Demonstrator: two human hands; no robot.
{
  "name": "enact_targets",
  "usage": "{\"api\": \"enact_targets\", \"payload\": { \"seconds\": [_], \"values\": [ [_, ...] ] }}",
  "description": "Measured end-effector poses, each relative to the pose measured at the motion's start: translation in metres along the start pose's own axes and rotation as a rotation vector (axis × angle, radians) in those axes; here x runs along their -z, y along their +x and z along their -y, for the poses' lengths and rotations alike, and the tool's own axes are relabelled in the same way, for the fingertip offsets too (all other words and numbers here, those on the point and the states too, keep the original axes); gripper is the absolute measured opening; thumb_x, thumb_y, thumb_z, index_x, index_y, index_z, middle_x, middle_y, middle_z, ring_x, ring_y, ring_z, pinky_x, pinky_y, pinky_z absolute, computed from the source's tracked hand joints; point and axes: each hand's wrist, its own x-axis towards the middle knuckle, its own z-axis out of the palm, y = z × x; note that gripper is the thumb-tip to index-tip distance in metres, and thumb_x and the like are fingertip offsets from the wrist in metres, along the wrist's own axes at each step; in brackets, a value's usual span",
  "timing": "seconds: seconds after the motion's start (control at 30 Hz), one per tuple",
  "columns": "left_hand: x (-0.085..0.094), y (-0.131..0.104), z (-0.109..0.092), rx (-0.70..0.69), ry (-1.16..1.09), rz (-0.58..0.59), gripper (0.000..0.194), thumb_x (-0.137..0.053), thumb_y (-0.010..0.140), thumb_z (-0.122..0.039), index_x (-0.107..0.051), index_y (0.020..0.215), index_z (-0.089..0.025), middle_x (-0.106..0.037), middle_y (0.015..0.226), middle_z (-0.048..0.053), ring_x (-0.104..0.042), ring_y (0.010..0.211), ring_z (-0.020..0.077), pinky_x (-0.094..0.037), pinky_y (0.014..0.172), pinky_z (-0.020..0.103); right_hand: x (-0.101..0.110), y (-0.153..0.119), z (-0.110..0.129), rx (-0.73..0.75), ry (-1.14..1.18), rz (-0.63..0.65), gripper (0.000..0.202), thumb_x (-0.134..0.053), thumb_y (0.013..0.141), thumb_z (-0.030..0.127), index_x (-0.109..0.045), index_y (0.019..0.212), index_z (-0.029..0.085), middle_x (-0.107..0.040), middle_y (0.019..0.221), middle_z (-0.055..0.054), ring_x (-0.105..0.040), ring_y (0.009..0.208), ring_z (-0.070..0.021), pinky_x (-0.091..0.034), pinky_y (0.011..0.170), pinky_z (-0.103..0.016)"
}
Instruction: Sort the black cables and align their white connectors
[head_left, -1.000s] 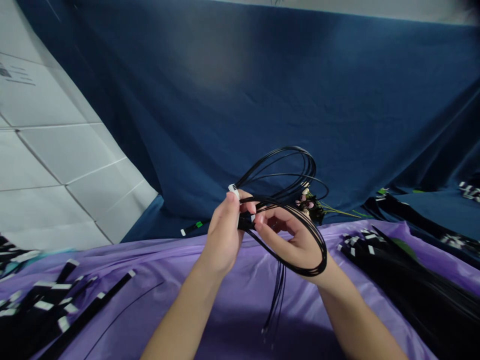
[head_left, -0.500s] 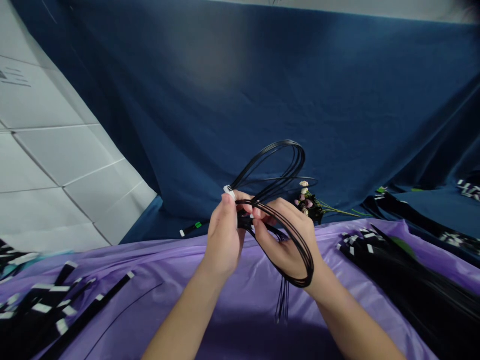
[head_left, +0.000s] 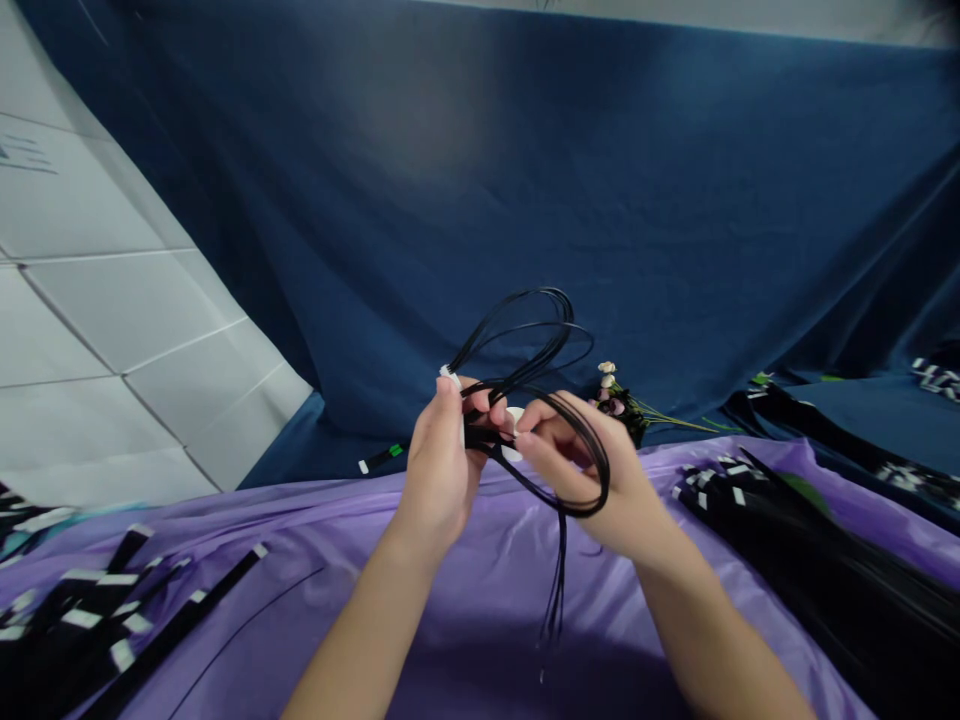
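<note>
My left hand is closed around a white plug connector, thumb pressed on its side. Thin black wires rise from the connector and loop over, and more of the bundle curves around my right hand. With thumb and forefinger pinched together, my right hand grips what looks like a black wire just right of my left fingers; its tip is hidden. Between the hands shows a small white piece, too unclear to name. Loose wire ends dangle below my right hand.
Black cables with white ends lie at the left on purple cloth. A larger black cable bundle lies at the right. Artificial flowers and a short black cable with a green part sit before the blue curtain.
The wire loops have shrunk and shifted left and slightly down. My right hand has moved a little away from my left, and the white piece between them shows more.
</note>
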Motion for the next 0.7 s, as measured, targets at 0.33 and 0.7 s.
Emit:
{"api": "enact_targets", "payload": {
  "seconds": [0.33, 0.7],
  "values": [
    [0.007, 0.005, -0.01, 0.163, 0.096, 0.088, 0.038, -0.056, 0.09, -0.047, -0.051, 0.071, -0.014, -0.049, 0.065, -0.001, -0.051, 0.055, 0.009, -0.043, 0.054, 0.021, 0.029, 0.012, 0.008, -0.186, 0.741, -0.133, 0.021, -0.068, 0.072, 0.027, -0.072, 0.093, 0.022, -0.071, 0.087, -0.002, -0.067, 0.064, -0.0153, -0.052, 0.045, -0.022],
    [0.006, 0.003, -0.013, 0.21, 0.158, 0.094, 0.036, -0.056, 0.09, -0.045, -0.049, 0.072, -0.014, -0.045, 0.066, -0.002, -0.046, 0.058, 0.0072, -0.04, 0.059, 0.022, 0.025, 0.019, -0.004, 0.248, 0.417, -0.747, 0.032, -0.062, 0.088, 0.048, -0.075, 0.081, 0.019, -0.056, 0.067, 0.0, -0.055, 0.057, -0.008, -0.049, 0.051, -0.021]
  ]
}}
